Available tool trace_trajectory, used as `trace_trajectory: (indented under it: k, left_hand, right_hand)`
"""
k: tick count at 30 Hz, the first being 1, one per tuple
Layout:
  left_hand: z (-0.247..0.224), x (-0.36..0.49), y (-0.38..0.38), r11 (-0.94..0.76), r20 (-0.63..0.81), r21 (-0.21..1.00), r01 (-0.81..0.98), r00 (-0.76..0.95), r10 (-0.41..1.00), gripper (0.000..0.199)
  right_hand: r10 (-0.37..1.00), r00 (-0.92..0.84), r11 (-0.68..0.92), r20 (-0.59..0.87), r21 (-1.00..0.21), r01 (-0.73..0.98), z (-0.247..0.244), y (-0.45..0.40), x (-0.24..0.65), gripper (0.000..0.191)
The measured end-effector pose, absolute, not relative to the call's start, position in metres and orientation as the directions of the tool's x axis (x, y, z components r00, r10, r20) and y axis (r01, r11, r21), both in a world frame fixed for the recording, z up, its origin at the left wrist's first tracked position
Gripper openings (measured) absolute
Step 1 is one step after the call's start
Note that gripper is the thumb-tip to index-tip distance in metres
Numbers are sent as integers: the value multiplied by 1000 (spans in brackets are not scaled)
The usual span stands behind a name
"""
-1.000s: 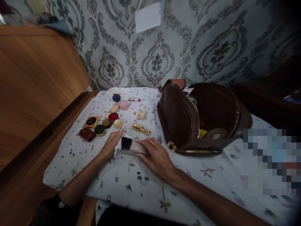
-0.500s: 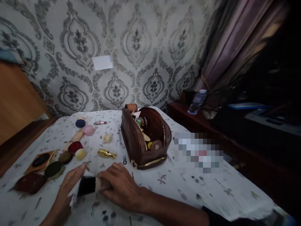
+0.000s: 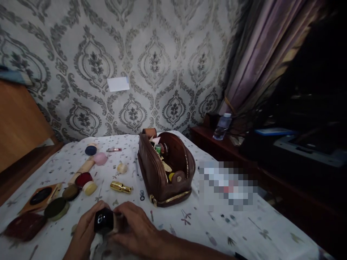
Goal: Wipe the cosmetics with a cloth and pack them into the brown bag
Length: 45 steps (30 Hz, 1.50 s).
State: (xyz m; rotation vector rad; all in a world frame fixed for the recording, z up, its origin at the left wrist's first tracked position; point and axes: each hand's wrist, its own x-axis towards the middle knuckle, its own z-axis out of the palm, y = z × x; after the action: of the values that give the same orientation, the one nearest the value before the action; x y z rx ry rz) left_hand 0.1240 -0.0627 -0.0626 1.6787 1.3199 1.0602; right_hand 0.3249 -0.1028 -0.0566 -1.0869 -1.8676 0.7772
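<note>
Close in front of me, both hands are on a small bottle with a glossy black cap (image 3: 103, 220) and a beige body. My left hand (image 3: 86, 228) is curled round the cap end, and something whitish, perhaps a tissue, shows blurred below it. From the other side my right hand (image 3: 138, 227) grips the beige end, hiding most of it. Beyond the hands lies a gold lipstick tube (image 3: 120, 187). An unzipped brown leather cosmetic bag (image 3: 154, 168) stands further off, with several small items inside, a green one and a yellow one among them.
On the left of the patterned cloth (image 3: 159, 231) lie a pink sponge (image 3: 100, 159), a dark green round case (image 3: 56, 208), a dark red item (image 3: 25, 226) and several other cosmetics. A blurred-out object (image 3: 227, 186) lies right of the bag. A water bottle (image 3: 222, 126) stands on the dark ledge.
The black-capped bottle has turned so its cap faces me more. Both hands have shifted slightly down in view and drawn closer round it. The whitish material shows less. The camera has tilted up.
</note>
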Motion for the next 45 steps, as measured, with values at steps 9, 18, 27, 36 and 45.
trace_trajectory:
  k: [9,18,27,36,45]
  left_hand:
    - [-31,151,-68,-228,139,881,415,234,962,45]
    - [-36,153,-72,-360,175,785,504,377,909,33]
    - [-39,148,-82,-551,238,638,538,543,805,30]
    - [-61,138,-77,-712,410,439,549,582,702,31]
    - [-103,110,-62,-745,459,324,583,592,662,32]
  right_hand:
    - [970,-148,233,194,-919,320,-45,-96,325,36]
    - [966,-116,256,232,-924,286,-66,-87,328,42]
    - [926,-88,374,368,-852,366,-43,-99,341,33]
    - [973,-1,225,229,-955,192,80,-136,422,35]
    - [895,135,325,424,-830,454,116,-93,501,54]
